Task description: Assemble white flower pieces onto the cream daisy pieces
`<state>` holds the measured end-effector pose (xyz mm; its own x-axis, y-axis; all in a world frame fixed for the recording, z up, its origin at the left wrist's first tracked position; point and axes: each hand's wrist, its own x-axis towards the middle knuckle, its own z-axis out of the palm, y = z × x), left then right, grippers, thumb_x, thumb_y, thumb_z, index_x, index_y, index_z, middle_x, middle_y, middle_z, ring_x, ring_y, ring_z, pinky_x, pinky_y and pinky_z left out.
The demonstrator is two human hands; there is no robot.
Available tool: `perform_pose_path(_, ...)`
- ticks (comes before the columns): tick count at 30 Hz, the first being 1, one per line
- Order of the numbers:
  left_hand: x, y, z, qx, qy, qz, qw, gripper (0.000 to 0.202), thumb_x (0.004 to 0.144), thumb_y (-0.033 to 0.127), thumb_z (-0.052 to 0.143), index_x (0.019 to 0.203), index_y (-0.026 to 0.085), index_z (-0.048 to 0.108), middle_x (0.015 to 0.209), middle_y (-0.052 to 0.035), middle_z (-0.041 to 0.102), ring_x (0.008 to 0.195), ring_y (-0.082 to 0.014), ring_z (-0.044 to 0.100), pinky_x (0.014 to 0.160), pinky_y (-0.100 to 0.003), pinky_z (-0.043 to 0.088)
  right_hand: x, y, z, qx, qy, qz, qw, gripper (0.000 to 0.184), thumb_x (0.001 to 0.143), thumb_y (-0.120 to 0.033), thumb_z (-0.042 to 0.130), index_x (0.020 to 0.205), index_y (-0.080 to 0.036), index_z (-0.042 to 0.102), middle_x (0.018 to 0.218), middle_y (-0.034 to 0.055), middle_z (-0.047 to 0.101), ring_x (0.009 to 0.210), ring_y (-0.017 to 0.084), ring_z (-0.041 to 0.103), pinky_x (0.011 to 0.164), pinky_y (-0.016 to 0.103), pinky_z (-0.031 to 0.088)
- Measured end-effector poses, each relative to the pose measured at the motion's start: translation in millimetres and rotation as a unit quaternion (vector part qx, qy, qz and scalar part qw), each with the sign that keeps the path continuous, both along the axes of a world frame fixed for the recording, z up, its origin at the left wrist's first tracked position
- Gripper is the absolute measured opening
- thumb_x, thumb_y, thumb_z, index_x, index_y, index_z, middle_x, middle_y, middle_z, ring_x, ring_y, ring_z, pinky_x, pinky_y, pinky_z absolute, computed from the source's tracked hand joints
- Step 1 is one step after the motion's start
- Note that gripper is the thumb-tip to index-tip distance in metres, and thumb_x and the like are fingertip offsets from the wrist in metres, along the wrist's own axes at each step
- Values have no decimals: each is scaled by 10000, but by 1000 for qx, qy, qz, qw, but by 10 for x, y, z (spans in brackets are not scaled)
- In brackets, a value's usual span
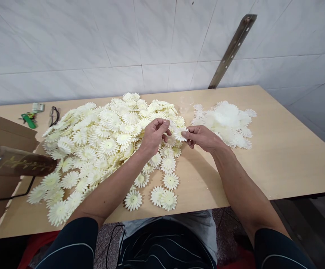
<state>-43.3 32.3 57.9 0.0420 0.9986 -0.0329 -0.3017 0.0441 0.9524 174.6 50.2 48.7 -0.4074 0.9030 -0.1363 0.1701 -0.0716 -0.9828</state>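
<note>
A big heap of cream daisy-shaped flower pieces [100, 138] covers the left and middle of the wooden table [285, 149]. My right hand [203, 137] pinches one cream flower piece [180, 133] by its edge. My left hand [153, 135] hovers just left of it over the heap, fingers curled with the tips pinched together near that same flower; what they grip is not clear. A smaller pile of whiter flower pieces [229, 121] lies to the right of my hands.
A clear plastic cup [186, 104] stands between the two piles near the wall. A green tool [29, 119] and black-rimmed glasses [54, 116] lie at the far left. A brown glue-gun-like object [19, 162] juts in from the left edge. A metal bar [232, 48] leans on the tiled wall.
</note>
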Motion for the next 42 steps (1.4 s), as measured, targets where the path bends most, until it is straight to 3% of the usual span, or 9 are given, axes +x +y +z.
perform_pose_path(7,20,2,-2,-3,18,25,1000,349,856,377,924,875,206,621,714,57,624,496,-49,503,414,-204,291,-30,4,-19,26,-14,-40,999,655,647,-758,1012,642,-211,653,587,0,604,531,121,549,493,263,487)
perform_pose_path(12,40,-18,-1,-5,33,30,999,312,835,308,928,871,200,638,651,69,594,494,-62,519,421,-200,336,8,14,2,49,15,-67,996,694,640,-817,983,724,-205,667,618,-1,605,559,125,540,486,263,483)
perform_pose_path(19,32,-15,-24,-1,94,44,995,172,883,216,852,918,197,685,675,56,641,509,-76,564,449,-208,399,58,22,38,60,57,-118,990,737,592,-843,992,668,-223,600,613,-6,585,562,121,518,502,270,485)
perform_pose_path(27,62,-33,-110,4,146,-28,989,85,900,207,835,947,183,768,635,47,664,491,-98,650,460,-194,448,-78,-4,-16,89,51,-140,985,759,627,-911,927,667,-221,614,585,-4,583,516,120,502,475,275,482)
perform_pose_path(33,66,-39,-7,-87,88,-82,989,29,948,142,772,930,127,789,661,-31,715,524,-132,695,514,-225,533,-134,-54,4,108,41,-123,986,771,673,-942,874,662,-228,585,578,-12,571,485,115,505,469,278,479)
perform_pose_path(37,39,-14,0,-110,24,-103,988,75,835,64,822,834,114,766,826,-56,760,596,-124,715,591,-260,595,-140,-80,15,102,45,-108,988,753,689,-920,885,667,-226,595,579,-14,564,503,118,506,475,276,477)
perform_pose_path(42,20,23,-76,-102,4,-112,988,122,722,70,862,796,111,774,782,-53,732,665,-123,674,637,-271,604,-145,-79,11,77,56,-78,992,730,645,-897,927,693,-219,661,587,-15,569,528,126,504,491,292,489)
